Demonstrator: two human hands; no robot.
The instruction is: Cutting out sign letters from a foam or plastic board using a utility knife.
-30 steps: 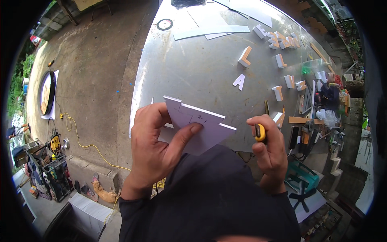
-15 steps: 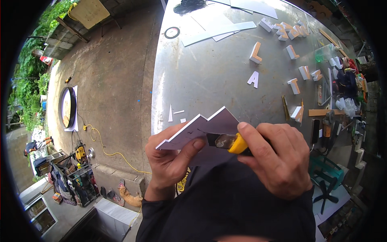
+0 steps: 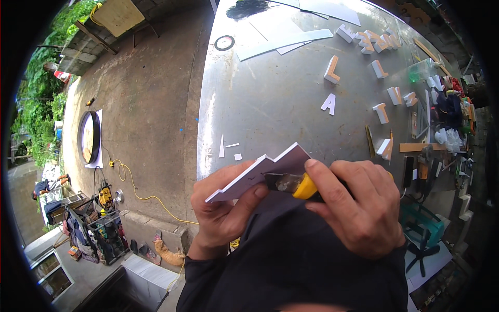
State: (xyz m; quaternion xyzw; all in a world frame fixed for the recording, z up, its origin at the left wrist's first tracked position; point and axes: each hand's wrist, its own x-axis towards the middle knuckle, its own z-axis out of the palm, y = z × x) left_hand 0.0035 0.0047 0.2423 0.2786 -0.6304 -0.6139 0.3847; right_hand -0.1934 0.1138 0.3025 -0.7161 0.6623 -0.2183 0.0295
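Observation:
My left hand (image 3: 221,210) pinches a notched piece of white board (image 3: 288,160), its thumb on the face that carries dark pen marks. The board is tilted, with its cut edge facing away from me. In my right hand (image 3: 361,205) is a yellow and black utility knife (image 3: 305,187), gripped with the fingers wrapped round it. The blade lies against or just over the marked face, close to my left thumb; whether it has entered the board I cannot tell. Beyond the hands, a flat white letter cutout (image 3: 328,104) and small white offcuts (image 3: 238,156) lie on the metal table (image 3: 270,99).
Several thick block letters (image 3: 331,70) stand towards the right and far side. A tape roll (image 3: 224,42) and white sheets (image 3: 286,44) lie at the far left. Tools and a green stool (image 3: 423,226) are at the right. A yellow cord (image 3: 156,198) crosses the floor.
The board has turned slightly in my left hand, so its face shows more edge-on. The knife blade has shifted a little along it. My view has moved slightly.

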